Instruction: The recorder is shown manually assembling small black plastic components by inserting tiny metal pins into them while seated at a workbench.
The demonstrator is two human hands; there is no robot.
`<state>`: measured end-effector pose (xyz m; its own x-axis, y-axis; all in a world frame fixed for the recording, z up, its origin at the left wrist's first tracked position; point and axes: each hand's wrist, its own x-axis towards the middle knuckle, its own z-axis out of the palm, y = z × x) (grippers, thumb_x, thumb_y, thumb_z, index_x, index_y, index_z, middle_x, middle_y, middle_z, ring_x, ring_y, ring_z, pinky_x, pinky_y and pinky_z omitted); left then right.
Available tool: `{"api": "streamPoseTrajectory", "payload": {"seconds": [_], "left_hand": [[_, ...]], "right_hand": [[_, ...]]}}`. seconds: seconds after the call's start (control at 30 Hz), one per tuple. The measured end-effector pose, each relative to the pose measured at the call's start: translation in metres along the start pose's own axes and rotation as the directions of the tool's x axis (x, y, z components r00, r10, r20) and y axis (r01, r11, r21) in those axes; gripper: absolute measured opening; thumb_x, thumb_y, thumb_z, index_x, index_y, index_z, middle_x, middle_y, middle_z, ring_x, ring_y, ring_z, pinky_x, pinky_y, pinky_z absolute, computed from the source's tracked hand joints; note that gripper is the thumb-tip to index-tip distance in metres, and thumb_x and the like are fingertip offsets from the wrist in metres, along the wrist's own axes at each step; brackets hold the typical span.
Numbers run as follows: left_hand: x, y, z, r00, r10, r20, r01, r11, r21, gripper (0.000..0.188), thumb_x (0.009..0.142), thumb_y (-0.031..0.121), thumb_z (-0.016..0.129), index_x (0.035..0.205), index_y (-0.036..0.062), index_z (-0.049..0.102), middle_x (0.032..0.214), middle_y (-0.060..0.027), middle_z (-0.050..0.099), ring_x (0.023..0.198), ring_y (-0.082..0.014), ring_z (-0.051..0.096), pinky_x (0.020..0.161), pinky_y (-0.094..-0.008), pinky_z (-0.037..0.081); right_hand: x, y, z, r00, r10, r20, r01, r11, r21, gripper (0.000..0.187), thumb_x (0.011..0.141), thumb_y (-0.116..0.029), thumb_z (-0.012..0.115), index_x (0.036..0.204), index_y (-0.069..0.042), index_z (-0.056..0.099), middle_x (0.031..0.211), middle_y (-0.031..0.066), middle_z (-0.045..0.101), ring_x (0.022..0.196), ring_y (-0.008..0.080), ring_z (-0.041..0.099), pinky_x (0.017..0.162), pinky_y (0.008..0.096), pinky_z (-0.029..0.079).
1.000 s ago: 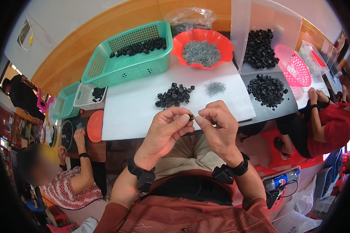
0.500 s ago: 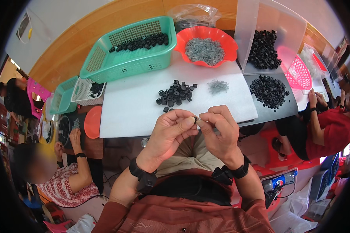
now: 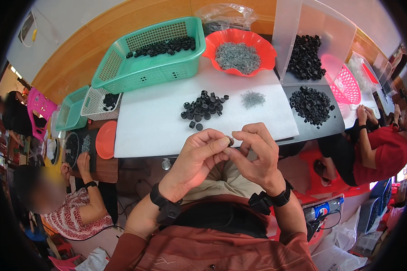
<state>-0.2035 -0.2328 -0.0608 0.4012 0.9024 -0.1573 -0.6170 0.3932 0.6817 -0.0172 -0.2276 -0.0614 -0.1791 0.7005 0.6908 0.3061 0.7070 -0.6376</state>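
The left hand's [image 3: 199, 156] fingers [image 3: 218, 144] mostly hide a small dark piece [image 3: 231, 142] by the tabletop's [image 3: 333, 124] near edge; heaped metal pins [image 3: 253, 99] look too fine to separate; a co-worker's head [image 3: 40, 189] is blurred.

rust-red shirt [image 3: 190, 255], black wristbands [image 3: 168, 211], seemingly beige trousers [image 3: 212, 187]

Head-worn fisheye, facing down; left hand [image 3: 200, 156], right hand [image 3: 258, 156] close by

The person's left hand [image 3: 195, 157] pinches with thumb and forefinger; close beside, the right hand [image 3: 257, 156] has thumb and forefinger apart
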Motion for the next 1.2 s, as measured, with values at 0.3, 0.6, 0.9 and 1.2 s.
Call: {"api": "streamPoseTrajectory", "payload": {"seconds": [0.3,0.6,0.9,1.2], "left_hand": [[-0.001,0.003,0.007,0.997,-0.063,0.041,0.068,0.990,-0.121,0.024,0.102,0.008,0.064,0.125,0.0008,0.063,0.105,-0.0088,0.071,0.095,-0.0148,0.071,0.086,-0.0286,0.060],[0.001,-0.003,0.003,0.998,-0.059,0.034,0.063,0.987,-0.146,0.024,0.101,0.008,0.064,0.125,0.0018,0.063,0.106,-0.0071,0.071,0.096,-0.0156,0.071,0.088,-0.0311,0.060],[-0.001,-0.010,0.006,0.998,-0.040,-0.050,0.032,0.988,-0.154,0.018,0.101,0.011,0.066,0.118,0.0057,0.062,0.105,-0.0053,0.070,0.096,-0.0135,0.069,0.086,-0.0297,0.058],[-0.005,-0.019,0.002,0.999,0.017,-0.050,-0.021,0.996,-0.085,0.017,0.100,0.013,0.069,0.116,0.0070,0.063,0.104,-0.0028,0.071,0.094,-0.0102,0.068,0.084,-0.0270,0.058]], "right_hand": [[-0.004,0.001,-0.001,0.999,0.031,0.024,-0.031,0.999,-0.008,0.040,0.079,-0.003,0.084,0.117,-0.004,0.070,0.100,0.0087,0.062,0.060,0.0126,0.060,0.049,0.0268,0.049],[-0.007,0.000,0.005,0.997,0.045,-0.055,-0.044,0.999,0.029,0.030,0.081,-0.001,0.082,0.109,-0.003,0.072,0.097,0.0104,0.066,0.064,0.0156,0.064,0.052,0.0271,0.051],[-0.013,0.005,0.014,0.986,-0.093,-0.140,0.079,0.992,-0.098,0.026,0.080,0.003,0.082,0.104,-0.003,0.072,0.094,0.0101,0.066,0.070,0.0183,0.067,0.056,0.0291,0.054],[-0.024,0.007,0.017,0.991,-0.006,-0.134,-0.003,0.998,-0.060,0.031,0.081,0.002,0.082,0.110,-0.003,0.071,0.098,0.0118,0.065,0.072,0.0196,0.067,0.057,0.0303,0.054]]}}
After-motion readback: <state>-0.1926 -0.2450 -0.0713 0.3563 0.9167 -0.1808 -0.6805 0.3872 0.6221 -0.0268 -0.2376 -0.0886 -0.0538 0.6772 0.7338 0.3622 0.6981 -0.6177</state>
